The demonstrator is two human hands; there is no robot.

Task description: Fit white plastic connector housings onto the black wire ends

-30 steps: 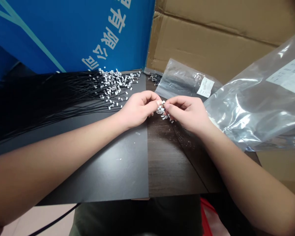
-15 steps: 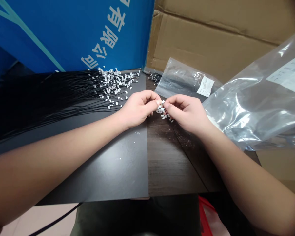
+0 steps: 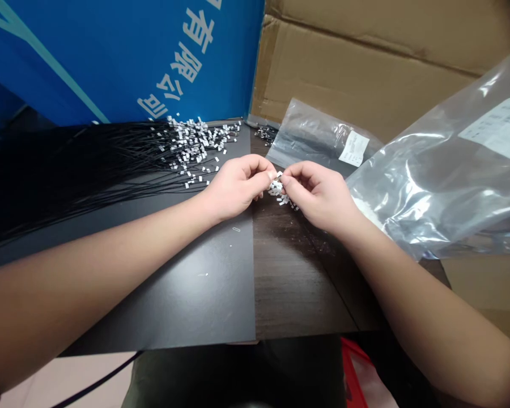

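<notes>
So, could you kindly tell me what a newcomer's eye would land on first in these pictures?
A fan of black wires with white connectors spreads across the left of the table. At the centre, the left hand and right hand pinch a cluster of connectors. A large clear plastic bag lies at right.

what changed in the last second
Very little. The large clear plastic bag has slumped slightly left, toward the right hand. The left hand and right hand still pinch the white connectors between them, and the black wire bundle lies as it was.
</notes>
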